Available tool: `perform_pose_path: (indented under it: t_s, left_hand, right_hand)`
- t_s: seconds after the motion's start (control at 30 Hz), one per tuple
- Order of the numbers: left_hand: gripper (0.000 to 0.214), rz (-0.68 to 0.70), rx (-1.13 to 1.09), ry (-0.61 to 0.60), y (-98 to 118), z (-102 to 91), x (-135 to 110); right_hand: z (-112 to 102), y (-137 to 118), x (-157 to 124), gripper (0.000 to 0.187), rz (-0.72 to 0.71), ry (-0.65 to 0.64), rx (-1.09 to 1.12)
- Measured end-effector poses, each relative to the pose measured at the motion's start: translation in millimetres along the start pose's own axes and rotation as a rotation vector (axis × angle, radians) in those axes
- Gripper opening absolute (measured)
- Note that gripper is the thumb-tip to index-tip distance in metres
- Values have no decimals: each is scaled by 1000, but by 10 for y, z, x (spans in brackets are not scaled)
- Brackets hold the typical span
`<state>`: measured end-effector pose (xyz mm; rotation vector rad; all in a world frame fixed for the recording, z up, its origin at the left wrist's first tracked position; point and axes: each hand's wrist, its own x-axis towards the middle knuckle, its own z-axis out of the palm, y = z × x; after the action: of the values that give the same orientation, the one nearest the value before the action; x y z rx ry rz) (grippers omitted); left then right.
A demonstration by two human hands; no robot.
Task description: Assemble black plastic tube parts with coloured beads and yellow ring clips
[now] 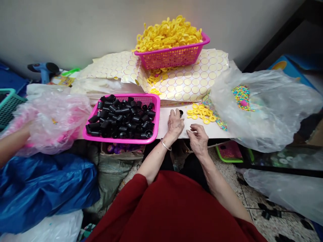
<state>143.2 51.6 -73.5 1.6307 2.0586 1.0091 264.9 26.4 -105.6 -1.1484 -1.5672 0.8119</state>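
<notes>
Apparently we are handling one black cap on the table, at the fingertips of our left hand; its fingers curl down, and we cannot tell whether they pinch it. Our right hand looks empty, thumb and fingers apart. The next move, we judge, calls for a sure grip on that cap. Left, the pink basket limits us; right, yellow rings do; between lies narrow bare room, with the table's near edge beneath our hands.

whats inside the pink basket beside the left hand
Black cylindrical parts are heaped inside the pink basket. Its floor and any pieces lower down are covered.
</notes>
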Motion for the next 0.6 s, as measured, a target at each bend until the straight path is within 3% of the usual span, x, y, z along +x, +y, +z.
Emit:
perform_pose_path:
  t_s: [0.07, 0.13, 0.23, 0.3, 0.37, 0.47, 0.6]
  left_hand:
    - [28, 142, 7, 39, 20, -273, -163]
    - [18, 197, 72, 158, -49, -684, -291]
    - [10, 47, 288, 314, -288, -1359, -303]
    - [10, -145, 462, 216, -454, -1674, -211]
    - [16, -270, 600, 56, -563, -1808, -100]
    - [23, -286, 711, -140, -617, -1760, 20]
    - [14, -228, 748, -180, -661, -1690, 61]
  right_hand:
    - [17, -70, -27, 15, -41, 0, -14]
    - [39, -142, -54, 12, -109, -2, -45]
    - [112, -335, -45, 10, -293, -30, -128]
    - [220, -539, 12, 13, -444, -143, -227]
    - [385, -781, 94, 18, -569, -356, -361]
    - [688, -1141, 210, 23, -627, -646, -545]
    - [956, -1517, 307, 20, -630, -906, -614]
